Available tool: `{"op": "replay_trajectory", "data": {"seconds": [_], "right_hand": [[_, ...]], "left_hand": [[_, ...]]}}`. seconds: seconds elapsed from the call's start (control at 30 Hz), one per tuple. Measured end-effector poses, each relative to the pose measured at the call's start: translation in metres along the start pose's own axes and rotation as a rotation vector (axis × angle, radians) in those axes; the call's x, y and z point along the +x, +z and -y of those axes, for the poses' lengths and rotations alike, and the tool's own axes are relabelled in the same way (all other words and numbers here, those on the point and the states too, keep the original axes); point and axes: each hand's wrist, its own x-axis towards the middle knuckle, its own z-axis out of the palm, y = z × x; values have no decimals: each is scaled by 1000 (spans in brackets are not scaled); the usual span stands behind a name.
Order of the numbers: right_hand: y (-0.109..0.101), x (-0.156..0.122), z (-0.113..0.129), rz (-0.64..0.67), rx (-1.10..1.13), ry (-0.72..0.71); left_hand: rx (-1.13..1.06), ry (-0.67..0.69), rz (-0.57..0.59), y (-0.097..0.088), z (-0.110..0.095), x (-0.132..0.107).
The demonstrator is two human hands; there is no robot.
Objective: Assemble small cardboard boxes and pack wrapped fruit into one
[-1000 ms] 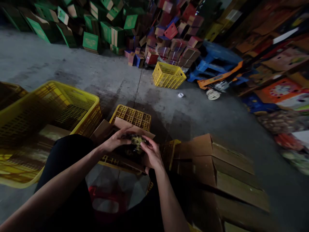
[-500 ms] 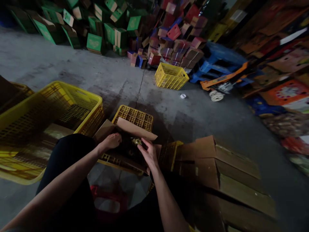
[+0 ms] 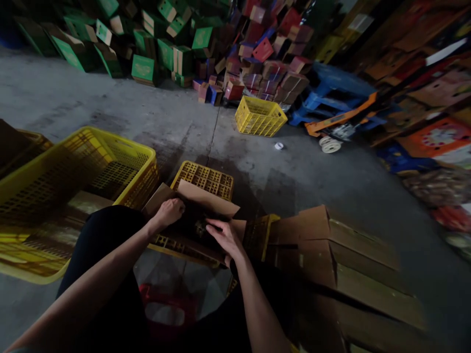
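An open cardboard box with raised flaps stands on an upturned yellow crate between my knees. My left hand is curled closed at the box's left side; what its fingers hold, if anything, is hidden. Over the right part of the box, my right hand has its fingers stretched and its thumb apart. Just beyond those fingertips lies a small shiny, yellowish item, its kind too dim to tell. The rest of the box's inside is dark.
At my left stands a large yellow crate with a carton inside. Closed cartons are stacked at my right. Farther off are a small yellow crate, a white roll, an orange pallet jack and heaped green boxes.
My right hand has moved slightly left and down into the box, and its fingers have straightened. The shiny item sits lower and farther left. My left hand has barely moved.
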Motion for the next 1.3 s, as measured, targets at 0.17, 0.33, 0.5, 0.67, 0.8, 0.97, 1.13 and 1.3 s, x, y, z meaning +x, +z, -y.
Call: {"op": "replay_trajectory", "data": {"seconds": [0.17,0.33,0.5,0.67,0.8,0.97,1.13,1.3], "right_hand": [[-3,7,-3,-144,114,1],[3,8,3,-169,324,51],[3,5,11,-193,430,49],[0,3,10,-258,334,40],[4,2,9,-205,228,-30],[7,1,11,-202,231,-19],[2,2,16,-191,272,13],[2,0,16,-193,406,79]], "left_hand": [[-121,23,-184,-20,-23,0],[-526,96,-113,-22,-46,-9],[-834,14,2,-8,-52,-14],[-918,35,55,0,-57,-17],[-714,244,74,4,-62,-18],[-489,334,76,9,-62,-16],[-601,185,-105,5,-60,-16],[-638,117,-266,1,-61,-17]]}}
